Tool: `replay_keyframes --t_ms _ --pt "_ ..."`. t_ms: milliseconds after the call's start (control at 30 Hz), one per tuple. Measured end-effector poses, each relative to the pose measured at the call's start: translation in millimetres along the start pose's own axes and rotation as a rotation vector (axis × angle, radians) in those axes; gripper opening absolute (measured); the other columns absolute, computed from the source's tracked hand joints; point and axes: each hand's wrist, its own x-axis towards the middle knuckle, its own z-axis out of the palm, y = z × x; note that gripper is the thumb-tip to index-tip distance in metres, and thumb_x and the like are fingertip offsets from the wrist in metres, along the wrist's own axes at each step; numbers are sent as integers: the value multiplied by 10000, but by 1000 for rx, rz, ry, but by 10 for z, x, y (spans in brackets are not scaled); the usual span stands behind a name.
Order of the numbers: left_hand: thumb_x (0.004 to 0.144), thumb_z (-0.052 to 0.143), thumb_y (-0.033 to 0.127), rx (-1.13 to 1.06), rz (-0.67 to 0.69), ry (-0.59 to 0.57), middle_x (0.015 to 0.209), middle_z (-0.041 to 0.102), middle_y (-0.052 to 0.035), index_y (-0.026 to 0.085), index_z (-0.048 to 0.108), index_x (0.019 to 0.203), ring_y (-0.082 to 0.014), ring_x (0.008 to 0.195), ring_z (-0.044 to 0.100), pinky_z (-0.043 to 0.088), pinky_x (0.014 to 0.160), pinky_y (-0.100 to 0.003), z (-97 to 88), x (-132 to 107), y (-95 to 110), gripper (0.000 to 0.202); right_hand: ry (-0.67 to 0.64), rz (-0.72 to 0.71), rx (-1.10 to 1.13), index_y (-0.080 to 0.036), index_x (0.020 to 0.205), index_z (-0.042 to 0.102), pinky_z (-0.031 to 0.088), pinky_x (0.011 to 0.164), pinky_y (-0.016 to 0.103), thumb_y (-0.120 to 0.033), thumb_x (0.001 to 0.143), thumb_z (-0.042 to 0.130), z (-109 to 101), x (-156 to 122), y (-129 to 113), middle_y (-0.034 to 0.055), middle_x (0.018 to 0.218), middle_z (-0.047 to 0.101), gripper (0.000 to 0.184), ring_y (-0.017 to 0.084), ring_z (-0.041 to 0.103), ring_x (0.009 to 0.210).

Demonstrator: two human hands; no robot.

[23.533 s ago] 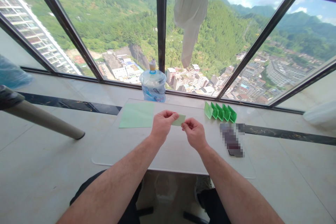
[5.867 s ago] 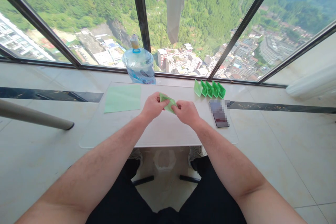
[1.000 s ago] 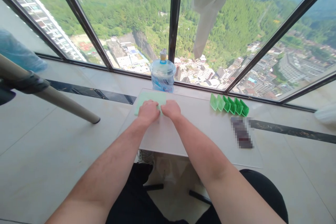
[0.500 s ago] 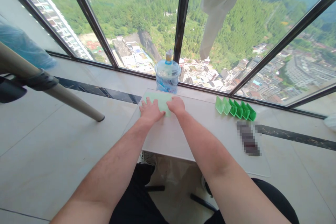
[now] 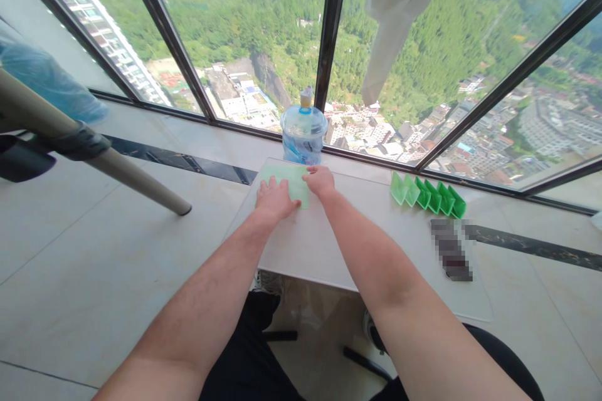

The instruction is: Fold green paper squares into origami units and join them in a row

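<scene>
A dark, blurred-out object (image 5: 452, 252) lies on the right of the white table (image 5: 305, 247). Farther off, the left hand (image 5: 275, 199) is spread palm-down, gripping nothing, on pale green paper (image 5: 296, 183) near the table's far left corner. The right hand (image 5: 321, 182) is curled at the paper's right edge; whether it pinches a sheet I cannot tell. The step looks like separating one sheet, which would call for a light pinch there. At far right, the row of folded green pieces (image 5: 423, 194) shows two pale ones; about six seconds ago it showed one.
</scene>
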Motion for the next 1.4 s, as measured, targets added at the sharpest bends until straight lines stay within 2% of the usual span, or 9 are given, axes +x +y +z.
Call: replay_keyframes --t_ms 300,533,633,733,800,867,1000,1133,1400 --pt "782 670 508 13 -14 32 1530 393 -252 143 524 1397 -420 1390 394 341 1102 -481 -35 22 -34 730 72 2 157 -220 767 694 514 801 295 -223 708 658 44 22 30 20 860 738 69 191 674 830" --pt "817 639 376 -207 -133 295 1634 165 -288 40 170 1580 -402 1520 179 221 1202 -516 -153 20 51 956 172 -1 245 -223 778 641 493 710 273 -266 789 553 -31 5 147 8 790 703 99 167 639 744" --pt "785 659 340 -443 -181 328 1543 394 -271 18 271 1545 -368 1455 357 325 1163 -439 -217 77 87 912 253 24 368 -215 726 604 468 639 261 -269 750 588 -260 -106 321 -6 709 653 61 151 598 677" --pt "740 679 383 -778 -245 183 1080 734 -147 108 676 1183 -326 1086 660 504 911 -383 -211 124 163 521 259 84 533 -208 744 594 428 537 242 -286 739 600 -593 -328 531 -30 638 603 79 121 535 565" --pt "669 719 399 -1022 -220 69 804 730 -75 152 720 824 -246 788 681 505 697 -319 -162 117 273 291 255 96 609 -203 758 592 404 486 231 -294 725 621 -825 -531 678 -41 601 584 100 106 505 512" --pt "581 769 375 -1218 -160 12 660 675 -30 171 656 653 -168 613 606 448 582 -273 -89 73 433 244 241 98 643 -203 770 603 374 440 222 -322 716 650 -1032 -756 831 -44 558 568 139 109 497 493" --pt "544 787 364 -1437 -90 -78 620 649 -10 183 631 638 -141 569 569 437 553 -258 69 -83 813 257 159 88 614 -197 704 626 371 417 214 -379 698 701 -1327 -1162 1144 -27 529 578 198 106 500 478" --pt "581 779 345 -1353 -31 -126 577 609 6 180 612 603 -116 536 523 394 519 -237 186 -208 1088 236 231 140 570 -202 635 608 320 377 218 -359 688 696 -1475 -1358 1406 -47 452 529 188 87 424 382" --pt "557 766 257 -1460 -21 -303 620 636 0 192 612 721 -126 538 558 391 496 -234 207 -201 1157 235 147 116 688 -194 615 595 341 375 225 -328 659 737 -1547 -1328 1604 -33 443 518 200 95 446 382"
